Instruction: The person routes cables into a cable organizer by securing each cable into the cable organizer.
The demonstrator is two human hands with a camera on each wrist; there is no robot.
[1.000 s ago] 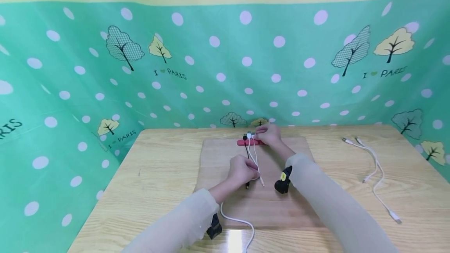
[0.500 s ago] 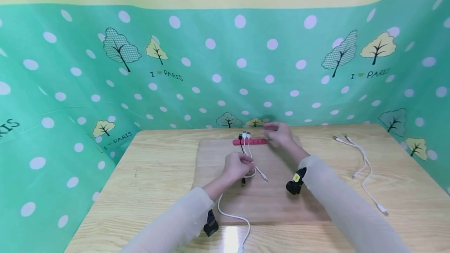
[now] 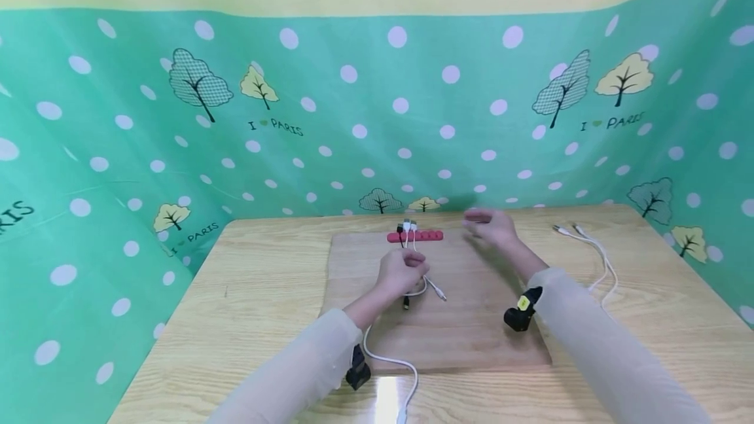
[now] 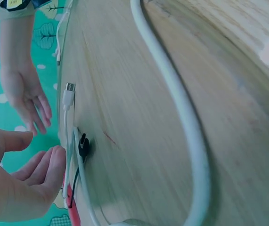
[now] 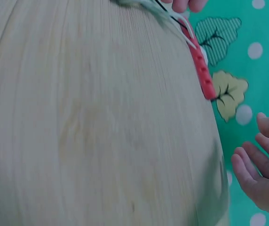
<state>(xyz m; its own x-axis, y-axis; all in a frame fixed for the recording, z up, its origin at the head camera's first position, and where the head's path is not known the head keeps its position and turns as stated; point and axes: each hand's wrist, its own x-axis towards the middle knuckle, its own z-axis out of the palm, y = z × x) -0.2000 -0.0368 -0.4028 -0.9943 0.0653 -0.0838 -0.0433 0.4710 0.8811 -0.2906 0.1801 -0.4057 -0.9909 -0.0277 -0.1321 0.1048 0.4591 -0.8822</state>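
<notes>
A red cable holder [image 3: 429, 235] lies near the back of a wooden board [image 3: 471, 339]; one black plug [image 3: 400, 228] and two white plugs [image 3: 410, 224] stick out behind it. Just in front, my left hand [image 3: 400, 272] hovers over the cables; in the left wrist view its thumb and fingers [image 4: 54, 165] are apart with nothing between them. A white connector [image 4: 68, 96] and a black connector [image 4: 83, 145] lie beside it. My right hand [image 3: 493, 226], relaxed and empty, is in the air right of the holder; the right wrist view shows its spread fingers [image 5: 261, 160].
More white cables [image 3: 601, 254] lie on the table [image 3: 265, 280] at the right. A thick white cable [image 3: 389, 361] runs from the board over its front edge. A green dotted curtain [image 3: 330, 84] hangs behind and at both sides.
My right hand has left the red holder and moved right, its fingers loosening. My left hand has eased off the cables, and the white connector end has shifted right. The head view has turned slightly.
</notes>
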